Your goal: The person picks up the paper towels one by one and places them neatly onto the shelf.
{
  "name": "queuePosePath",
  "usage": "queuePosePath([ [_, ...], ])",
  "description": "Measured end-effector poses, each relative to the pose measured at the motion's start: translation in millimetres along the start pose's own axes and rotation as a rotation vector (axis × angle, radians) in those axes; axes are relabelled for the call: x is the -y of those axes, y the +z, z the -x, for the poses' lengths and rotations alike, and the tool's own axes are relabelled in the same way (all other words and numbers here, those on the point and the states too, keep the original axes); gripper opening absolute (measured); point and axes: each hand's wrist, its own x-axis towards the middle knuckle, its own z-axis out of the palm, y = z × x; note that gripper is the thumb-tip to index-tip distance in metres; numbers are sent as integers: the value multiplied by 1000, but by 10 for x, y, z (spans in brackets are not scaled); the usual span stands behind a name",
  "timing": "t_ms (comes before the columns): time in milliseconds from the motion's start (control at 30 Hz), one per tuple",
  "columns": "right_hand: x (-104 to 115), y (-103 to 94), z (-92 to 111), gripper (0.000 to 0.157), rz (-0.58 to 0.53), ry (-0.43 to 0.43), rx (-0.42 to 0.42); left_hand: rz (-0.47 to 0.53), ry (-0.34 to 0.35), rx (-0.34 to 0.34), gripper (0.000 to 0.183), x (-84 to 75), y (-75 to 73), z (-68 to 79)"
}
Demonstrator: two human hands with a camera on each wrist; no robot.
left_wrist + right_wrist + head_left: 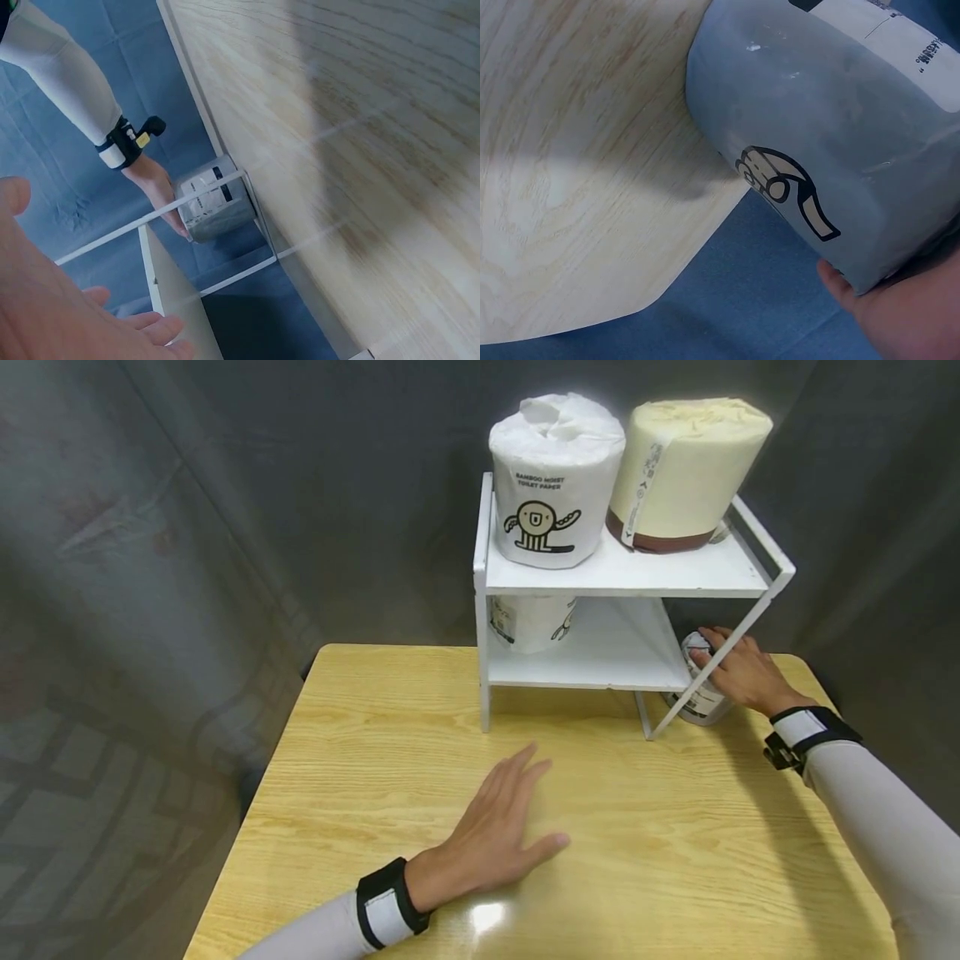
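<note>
My right hand (pixel 750 681) grips the top end of a wrapped toilet paper roll (pixel 705 703) just right of the white shelf rack (pixel 622 643). In the right wrist view this roll (pixel 817 112) fills the upper right, its pale wrapper printed with a cartoon figure. It stands on the table near the back right edge, and a slanted rack leg partly covers it in the head view. My left hand (pixel 491 827) is held over the table in front of the rack, fingers spread and holding nothing.
On the rack's upper shelf stand a white toilet paper roll (pixel 558 485) and a cream roll (pixel 686 477) with a brown base. Another white roll (pixel 531 625) sits at the left of the lower shelf. Dark curtains (pixel 337 510) hang behind the wooden table (pixel 360 760).
</note>
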Motion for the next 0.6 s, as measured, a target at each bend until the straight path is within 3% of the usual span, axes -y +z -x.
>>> queuePosePath([
  [600, -91, 12, 124, 73, -46, -22, -38, 21, 2, 16, 88, -24, 13, 8],
])
